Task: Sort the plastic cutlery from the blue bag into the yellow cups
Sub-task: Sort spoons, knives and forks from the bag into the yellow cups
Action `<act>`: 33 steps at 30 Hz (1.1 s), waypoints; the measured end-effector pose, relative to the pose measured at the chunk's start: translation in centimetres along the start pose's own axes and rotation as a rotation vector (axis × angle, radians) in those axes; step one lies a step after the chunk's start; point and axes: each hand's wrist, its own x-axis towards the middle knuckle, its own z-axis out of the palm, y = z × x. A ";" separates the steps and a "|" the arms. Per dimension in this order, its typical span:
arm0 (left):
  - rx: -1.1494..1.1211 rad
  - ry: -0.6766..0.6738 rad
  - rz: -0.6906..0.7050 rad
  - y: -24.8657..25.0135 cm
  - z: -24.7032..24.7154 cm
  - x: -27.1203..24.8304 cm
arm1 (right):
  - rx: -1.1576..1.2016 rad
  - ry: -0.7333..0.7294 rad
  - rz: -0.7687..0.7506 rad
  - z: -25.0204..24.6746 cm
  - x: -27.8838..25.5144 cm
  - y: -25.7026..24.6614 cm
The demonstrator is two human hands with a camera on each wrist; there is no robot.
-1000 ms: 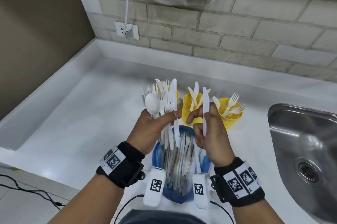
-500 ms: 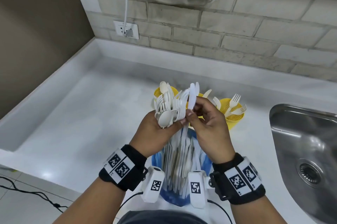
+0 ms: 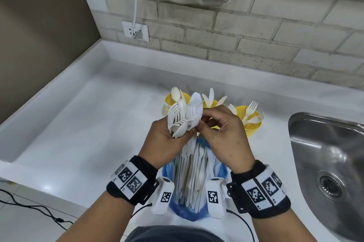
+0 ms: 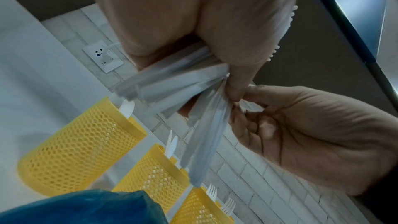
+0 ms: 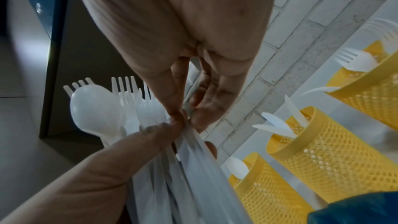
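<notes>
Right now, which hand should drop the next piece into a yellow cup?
Right. The right hand is pinching a single piece at the edge of the white plastic cutlery bundle, nearer the yellow perforated plastic cups. The left hand is full, gripping that bundle.

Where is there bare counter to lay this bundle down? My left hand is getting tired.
The widest free patch is the white counter left of the yellow cups, out to the raised corner edge. It is crowded in front of you: the blue bag, the cups behind it, and the sink at right.
</notes>
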 end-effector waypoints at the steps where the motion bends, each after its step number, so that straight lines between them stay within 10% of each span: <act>1: -0.012 -0.004 -0.007 0.0 -0.1 0.0 | -0.026 -0.018 0.012 0.0 0.2 -0.1; 12: -0.249 -0.327 -0.142 1.7 -1.8 -0.5 | -0.084 -0.274 -0.153 -3.8 3.6 -5.4; 22: -0.187 -0.341 -0.153 1.7 -2.4 -0.5 | -0.307 -0.235 -0.321 -3.4 5.4 -6.4; 33: -0.216 -0.291 -0.134 1.9 -2.3 -0.7 | 0.003 -0.178 -0.091 -3.2 6.2 -4.7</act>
